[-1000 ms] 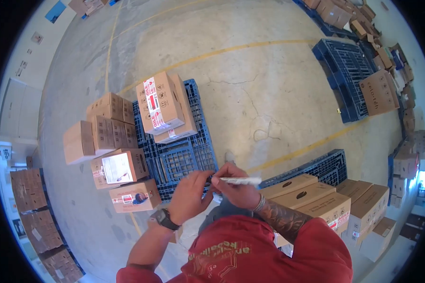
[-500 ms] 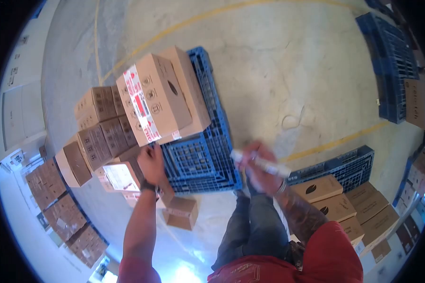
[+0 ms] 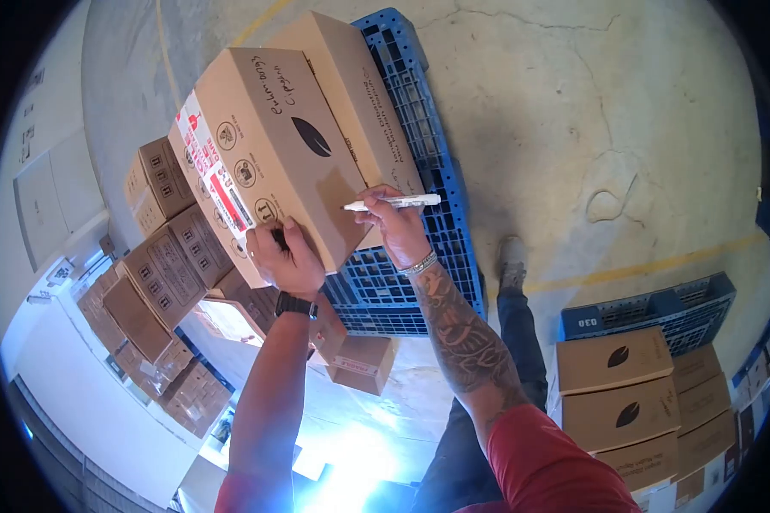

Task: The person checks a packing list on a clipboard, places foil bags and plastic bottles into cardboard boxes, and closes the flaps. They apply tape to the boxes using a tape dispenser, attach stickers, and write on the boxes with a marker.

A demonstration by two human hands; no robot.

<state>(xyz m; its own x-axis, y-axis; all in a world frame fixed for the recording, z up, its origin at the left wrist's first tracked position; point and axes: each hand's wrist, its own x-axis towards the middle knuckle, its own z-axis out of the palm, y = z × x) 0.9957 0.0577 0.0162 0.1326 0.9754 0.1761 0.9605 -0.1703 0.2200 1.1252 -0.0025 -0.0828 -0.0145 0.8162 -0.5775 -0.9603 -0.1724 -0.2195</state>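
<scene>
My right hand [image 3: 393,229] grips a white marker [image 3: 406,202], its dark tip pointing left at the upper face of a cardboard box [image 3: 304,171]. That face bears black handwriting and a printed black leaf. My left hand [image 3: 287,261], fingers curled, rests on the box's near edge. A small dark patch shows between its thumb and fingers, and I cannot tell whether it is something held. Red-and-white tape [image 3: 218,184] runs along the box's side. Behind it sits a second cardboard box [image 3: 359,94], also written on. Under them is a blue plastic pallet [image 3: 453,205].
Several stacked cartons [image 3: 175,261] stand to the left, and a small open carton [image 3: 361,366] lies on the floor near the pallet. At the right are leaf-printed boxes [image 3: 620,415] beside another blue pallet [image 3: 650,308]. A yellow line [image 3: 624,263] crosses the concrete floor.
My right hand has brought the marker left to the box's upper face. My left hand has moved up onto the box edge. The view has shifted closer to the boxes.
</scene>
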